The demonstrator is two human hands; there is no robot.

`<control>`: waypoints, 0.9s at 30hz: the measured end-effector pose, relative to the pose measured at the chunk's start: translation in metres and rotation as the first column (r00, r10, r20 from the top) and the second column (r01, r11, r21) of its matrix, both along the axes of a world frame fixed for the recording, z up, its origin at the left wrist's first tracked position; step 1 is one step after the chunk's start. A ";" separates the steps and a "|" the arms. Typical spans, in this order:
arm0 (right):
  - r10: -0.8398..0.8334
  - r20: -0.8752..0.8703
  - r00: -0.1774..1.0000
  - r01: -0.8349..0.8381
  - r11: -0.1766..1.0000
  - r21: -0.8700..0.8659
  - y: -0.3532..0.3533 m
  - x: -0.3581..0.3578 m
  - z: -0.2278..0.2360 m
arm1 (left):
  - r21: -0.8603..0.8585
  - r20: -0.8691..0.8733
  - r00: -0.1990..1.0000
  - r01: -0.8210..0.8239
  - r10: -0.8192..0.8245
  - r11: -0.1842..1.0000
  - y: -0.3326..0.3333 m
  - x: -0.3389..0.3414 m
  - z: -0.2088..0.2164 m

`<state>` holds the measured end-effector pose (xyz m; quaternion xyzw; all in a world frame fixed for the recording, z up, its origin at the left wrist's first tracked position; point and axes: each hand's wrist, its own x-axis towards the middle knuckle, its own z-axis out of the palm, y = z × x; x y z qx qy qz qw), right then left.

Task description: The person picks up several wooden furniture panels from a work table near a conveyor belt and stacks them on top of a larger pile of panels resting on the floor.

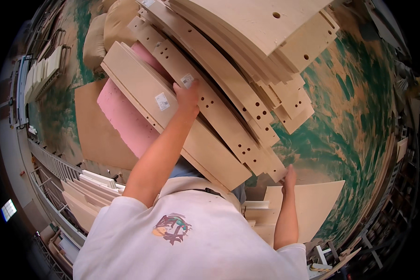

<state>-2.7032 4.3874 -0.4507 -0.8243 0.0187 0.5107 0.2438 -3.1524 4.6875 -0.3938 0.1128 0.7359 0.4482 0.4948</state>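
Observation:
A long pale wooden board with drilled holes (219, 114) slants across in front of me, a white label near its middle. My left hand (187, 96) is closed on the near long edge of this board, beside the label. At the board's right end, my right hand (289, 178) grips the corner, its fingers partly hidden. Nearer my body lies another long board (196, 140) with its own label, under my left forearm. Just beyond the drilled board rests a stack of more drilled boards (238, 88).
A large panel with round holes (266, 23) tops the far stack. Pink foam sheet (126, 116) and a brown sheet (93, 126) lie at left. Full sacks (119, 28) stand at the far left. Pale panels (312, 205) lean by my right arm; the green floor (345, 107) is dusty.

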 end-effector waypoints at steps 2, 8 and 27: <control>-0.149 -0.264 0.953 0.199 0.964 0.176 -0.020 -0.005 -0.024 | -0.019 0.050 0.998 0.026 -0.025 0.999 0.012 0.015 0.025; -0.102 -0.520 0.848 0.244 0.947 0.212 -0.019 -0.008 -0.034 | 0.084 0.007 1.000 -0.023 0.023 0.996 0.022 0.018 0.013; -0.106 -0.675 0.730 0.403 0.865 0.300 0.071 -0.098 -0.021 | 0.152 -0.096 0.986 -0.121 0.137 0.981 0.093 -0.084 -0.021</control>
